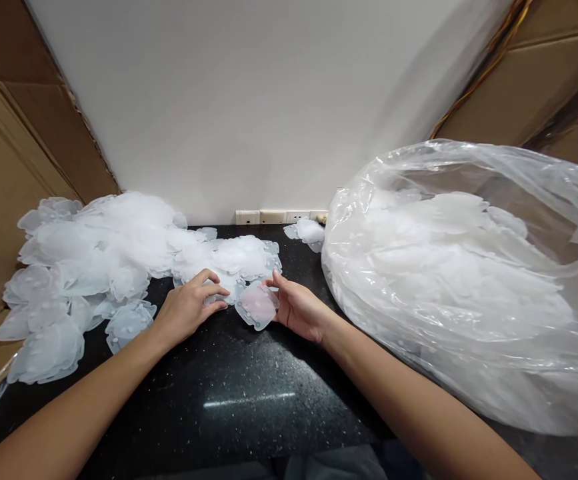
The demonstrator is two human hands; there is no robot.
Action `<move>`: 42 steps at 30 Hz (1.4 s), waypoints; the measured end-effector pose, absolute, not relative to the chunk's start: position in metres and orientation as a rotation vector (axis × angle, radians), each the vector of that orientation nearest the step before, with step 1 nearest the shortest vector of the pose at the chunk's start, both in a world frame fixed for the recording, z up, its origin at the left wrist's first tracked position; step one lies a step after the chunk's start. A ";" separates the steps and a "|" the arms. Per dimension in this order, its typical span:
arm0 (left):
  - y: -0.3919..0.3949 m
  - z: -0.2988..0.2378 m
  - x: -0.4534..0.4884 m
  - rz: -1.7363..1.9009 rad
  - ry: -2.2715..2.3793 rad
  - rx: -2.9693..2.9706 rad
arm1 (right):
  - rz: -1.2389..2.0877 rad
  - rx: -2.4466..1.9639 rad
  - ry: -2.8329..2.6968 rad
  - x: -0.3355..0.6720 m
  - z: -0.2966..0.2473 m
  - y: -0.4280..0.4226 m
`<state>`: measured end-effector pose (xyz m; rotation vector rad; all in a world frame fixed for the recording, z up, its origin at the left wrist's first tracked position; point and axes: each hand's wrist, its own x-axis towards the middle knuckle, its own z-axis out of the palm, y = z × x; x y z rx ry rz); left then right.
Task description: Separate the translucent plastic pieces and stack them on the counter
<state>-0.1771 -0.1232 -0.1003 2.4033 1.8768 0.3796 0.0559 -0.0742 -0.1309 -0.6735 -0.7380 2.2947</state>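
Brown cardboard (pixel 9 140) flanks a pale wall (pixel 269 100) with sockets (pixel 273 217) along its foot and yellow wires (pixel 506 51) at right.

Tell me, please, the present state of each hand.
Left hand: open, fingers bent, beside translucent pieces; contact unclear.
Right hand: holding a translucent sheet.

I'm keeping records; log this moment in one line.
left hand: at white pile | right hand: holding plastic piece | bag: at right
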 end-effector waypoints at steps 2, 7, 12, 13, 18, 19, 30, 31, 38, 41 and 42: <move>-0.123 -0.101 -0.177 0.381 1.871 2.422 | 2.298 -0.676 -0.739 0.056 -0.131 -0.074; -0.124 -0.103 -0.177 0.395 1.865 2.462 | 2.277 -0.733 -0.727 0.055 -0.132 -0.074; -0.126 -0.098 -0.172 0.540 1.845 2.405 | 2.230 -0.737 -0.769 0.055 -0.133 -0.075; -0.127 -0.096 -0.170 0.636 1.853 2.349 | 2.190 -0.745 -0.802 0.055 -0.133 -0.075; -0.128 -0.083 -0.165 1.084 1.831 1.837 | 1.967 -0.829 -1.055 0.055 -0.131 -0.075; -0.129 -0.082 -0.164 1.103 1.780 1.733 | 1.946 -0.842 -1.095 0.055 -0.130 -0.075; -0.138 -0.084 -0.154 0.894 1.412 1.424 | 2.010 -0.795 -1.205 0.056 -0.116 -0.083; -0.138 -0.084 -0.154 0.890 1.416 1.443 | 2.015 -0.784 -1.199 0.057 -0.116 -0.082; -0.135 -0.085 -0.156 0.841 1.439 1.547 | 2.024 -0.782 -1.202 0.058 -0.119 -0.079; -0.135 -0.084 -0.155 0.820 1.442 1.553 | 1.996 -0.807 -1.268 0.058 -0.120 -0.079; -0.136 -0.084 -0.154 0.812 1.445 1.554 | 1.983 -0.820 -1.289 0.057 -0.121 -0.079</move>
